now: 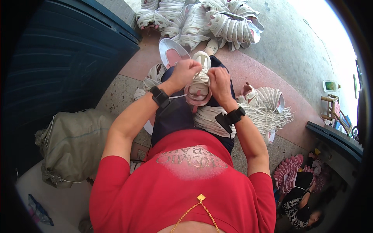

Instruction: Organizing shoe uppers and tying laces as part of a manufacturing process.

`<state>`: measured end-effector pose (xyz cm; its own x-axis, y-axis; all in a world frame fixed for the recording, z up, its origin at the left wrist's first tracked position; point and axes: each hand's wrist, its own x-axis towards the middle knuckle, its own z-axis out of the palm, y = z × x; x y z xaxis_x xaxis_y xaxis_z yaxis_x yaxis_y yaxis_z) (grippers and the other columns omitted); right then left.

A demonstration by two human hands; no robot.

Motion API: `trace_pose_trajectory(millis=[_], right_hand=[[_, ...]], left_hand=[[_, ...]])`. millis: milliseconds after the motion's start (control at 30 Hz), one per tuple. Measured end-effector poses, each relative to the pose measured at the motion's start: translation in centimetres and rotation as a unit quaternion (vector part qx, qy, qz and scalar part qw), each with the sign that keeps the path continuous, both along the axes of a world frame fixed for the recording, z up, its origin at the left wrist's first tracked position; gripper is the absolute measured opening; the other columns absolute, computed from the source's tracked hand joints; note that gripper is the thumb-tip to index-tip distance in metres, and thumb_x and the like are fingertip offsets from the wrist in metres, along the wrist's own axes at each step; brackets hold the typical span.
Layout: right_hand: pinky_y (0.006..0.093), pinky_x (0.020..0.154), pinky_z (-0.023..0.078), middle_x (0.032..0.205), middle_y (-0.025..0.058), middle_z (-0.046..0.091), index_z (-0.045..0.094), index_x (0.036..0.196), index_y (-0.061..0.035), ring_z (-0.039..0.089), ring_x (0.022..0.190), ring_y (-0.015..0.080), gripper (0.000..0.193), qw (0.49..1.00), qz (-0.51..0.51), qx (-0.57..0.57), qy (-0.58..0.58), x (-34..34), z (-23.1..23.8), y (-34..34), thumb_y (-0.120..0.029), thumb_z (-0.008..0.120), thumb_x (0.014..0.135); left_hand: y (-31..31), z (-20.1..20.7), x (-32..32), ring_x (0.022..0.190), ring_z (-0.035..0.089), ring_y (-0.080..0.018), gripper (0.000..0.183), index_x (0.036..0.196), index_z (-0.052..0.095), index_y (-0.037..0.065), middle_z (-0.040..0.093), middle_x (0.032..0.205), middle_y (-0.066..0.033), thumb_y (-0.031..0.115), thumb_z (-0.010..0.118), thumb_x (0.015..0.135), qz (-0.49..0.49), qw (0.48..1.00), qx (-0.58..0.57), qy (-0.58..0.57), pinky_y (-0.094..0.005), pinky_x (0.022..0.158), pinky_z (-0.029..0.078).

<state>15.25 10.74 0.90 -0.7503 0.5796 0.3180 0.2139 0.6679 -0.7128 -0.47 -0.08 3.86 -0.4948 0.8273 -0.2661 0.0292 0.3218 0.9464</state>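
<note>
A white shoe (201, 90) with a pink collar and a light insole lies in my lap, its toe pointing away from me. White laces (200, 79) cross over its front. My left hand (184, 73) is closed in a pinch on a shoelace above the shoe's left side. On the other side, my right hand (220, 82) is also pinched at the laces, its fingertips close to the shoe; the lace end within them is mostly hidden. A loose white strand trails below my left wrist. Both wrists wear black bands.
Bundled white shoe uppers (194, 25) lie on the floor ahead. More uppers and a thick bundle of white laces (264, 116) sit at my right. A stuffed sack (77, 143) stands left beside a dark blue door (66, 58). Another person (301, 202) sits at lower right near pink uppers (287, 173).
</note>
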Motion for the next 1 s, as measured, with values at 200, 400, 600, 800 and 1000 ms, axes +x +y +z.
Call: trace_pose_trajectory(millis=[200,400,600,800,1000], right_hand=[[0.0433,0.084,0.047,0.099,0.0168,0.067,0.063,0.114,-0.0003,0.063,0.095,0.0339,0.036,0.991,-0.070,-0.094,-0.067,-4.6,0.6,3.4,-0.026,0.072,0.090],[0.0370,0.086,0.051,0.107,0.0184,0.067,0.057,0.126,0.0062,0.065,0.097,0.0270,0.043,0.980,-0.084,-0.166,-0.064,2.1,-5.2,5.0,-0.023,0.066,0.095],[0.0307,0.089,0.052,0.119,0.0174,0.067,0.055,0.131,0.0082,0.067,0.103,0.0193,0.040,0.952,-0.107,-0.236,-0.161,7.6,-10.5,4.7,-0.017,0.061,0.100],[0.0317,0.090,0.051,0.120,0.0155,0.067,0.061,0.126,0.0059,0.065,0.104,0.0193,0.035,0.957,-0.072,-0.213,-0.182,3.8,-9.2,2.9,-0.018,0.062,0.100],[0.0341,0.084,0.052,0.112,0.0128,0.069,0.066,0.120,-0.0018,0.067,0.099,0.0232,0.025,0.978,0.023,-0.099,-0.179,-6.4,-4.9,-2.5,-0.013,0.062,0.097]], left_hand=[[1.2,-1.5,-6.0,0.082,0.060,-0.0065,0.027,0.109,0.069,-0.001,0.070,0.093,-0.0005,0.023,0.069,0.095,0.014,0.999,-0.026,0.024,-0.0231,0.072,0.049],[-22.0,-8.9,-14.3,0.085,0.063,-0.0117,0.022,0.103,0.072,0.001,0.071,0.091,-0.0056,0.019,0.065,0.091,0.197,0.967,-0.156,0.047,-0.0301,0.077,0.052],[-48.0,-17.2,-9.3,0.074,0.061,-0.0134,0.028,0.093,0.073,0.002,0.068,0.078,-0.0039,0.029,0.072,0.088,0.266,0.908,-0.319,-0.061,-0.0322,0.068,0.049],[-49.4,-22.6,-2.6,0.069,0.055,-0.0132,0.039,0.099,0.071,0.006,0.065,0.083,-0.0037,0.042,0.074,0.087,0.137,0.866,-0.372,-0.305,-0.0287,0.057,0.044],[-47.6,-22.3,-6.1,0.073,0.064,-0.0160,0.029,0.106,0.066,0.003,0.067,0.092,-0.0049,0.029,0.066,0.093,0.260,0.875,-0.234,-0.333,-0.0329,0.060,0.053]])
